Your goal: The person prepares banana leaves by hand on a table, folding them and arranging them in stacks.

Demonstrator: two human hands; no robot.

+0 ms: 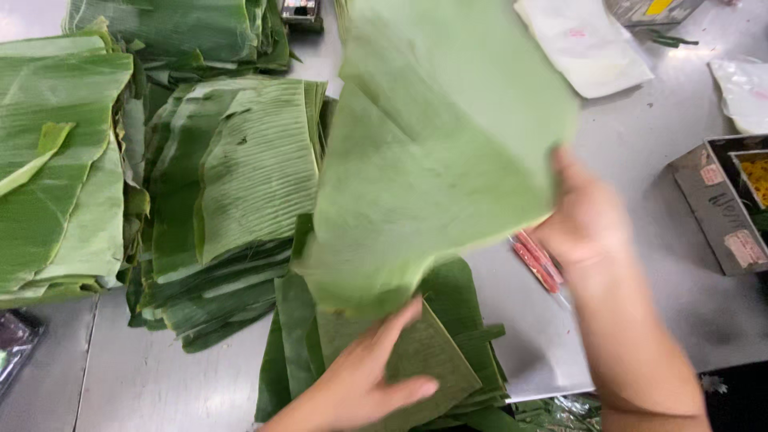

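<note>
A broad, pale green banana leaf sheet (432,144) is lifted above a grey steel worktable (640,152), filling the centre of the view and blurred. The right hand (588,220) grips its edge at 3 o'clock, thumb on top, fingers hidden behind the leaf. The left hand (368,380), at 6 o'clock, touches the sheet's lower edge with loosely spread fingers and rests over a small stack of darker cut leaf pieces (448,352); whether it actually pinches the sheet cannot be told. Just beside the right hand lies a red-handled tool (538,262) on the table. At 9 o'clock sits a tall pile of ribbed green leaves (240,192), with a further pile (56,160) beyond it. A white plastic bag (584,44) lies at 1 o'clock, and a worn grey cardboard box (716,204) at 3 o'clock.
</note>
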